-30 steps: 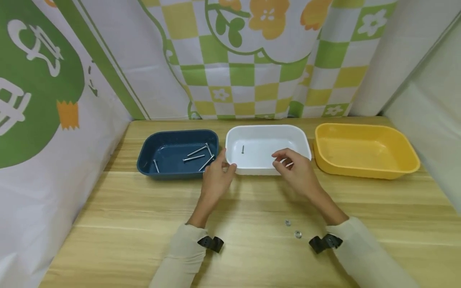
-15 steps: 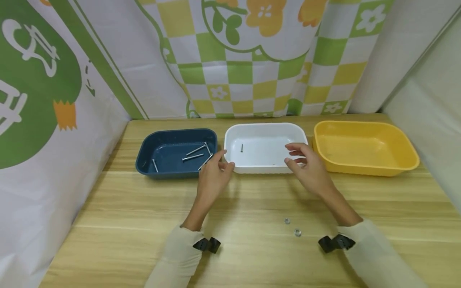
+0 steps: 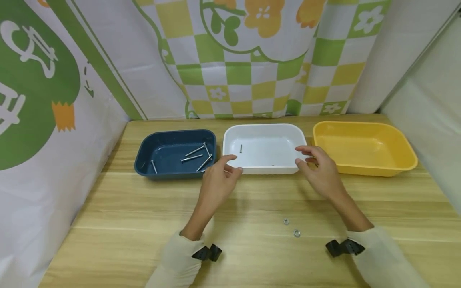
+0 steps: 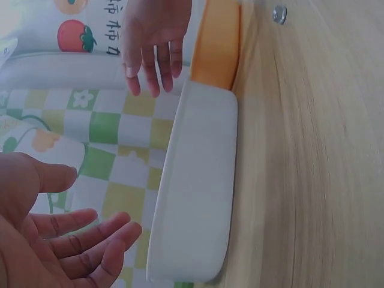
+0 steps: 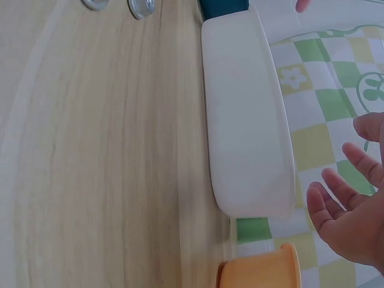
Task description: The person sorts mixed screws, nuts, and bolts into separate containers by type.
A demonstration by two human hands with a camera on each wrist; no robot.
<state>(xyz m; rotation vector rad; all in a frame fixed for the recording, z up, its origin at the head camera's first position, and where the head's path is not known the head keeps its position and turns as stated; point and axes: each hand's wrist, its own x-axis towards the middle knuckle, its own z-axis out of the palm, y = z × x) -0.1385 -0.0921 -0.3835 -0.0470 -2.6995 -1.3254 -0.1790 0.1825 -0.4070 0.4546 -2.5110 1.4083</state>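
A white tray [image 3: 264, 170] stands in the middle of the table, holding one small screw [image 3: 241, 149]. My left hand [image 3: 219, 182] hovers over its front left corner. In the left wrist view the left fingers [image 4: 84, 240] are loosely bent and hold nothing, apart from the tray. My right hand [image 3: 320, 172] is above the tray's front right corner, beside the yellow tray. The right wrist view shows the relaxed right fingers [image 5: 342, 189] with nothing between them. Two metal nuts lie on the table: one nut [image 3: 286, 221] slightly behind the other nut [image 3: 297, 233].
To the left is a dark blue tray [image 3: 173, 176] with several long bolts [image 3: 192, 158] in it. A yellow tray [image 3: 367, 170] stands at the right. The wooden table [image 3: 144, 232] ends at a patterned cloth [image 3: 237, 72] behind the trays.
My right hand has moved right, from over the white tray's inside to its right corner. My left hand has shifted slightly right, from the tray's left edge to above its front corner.
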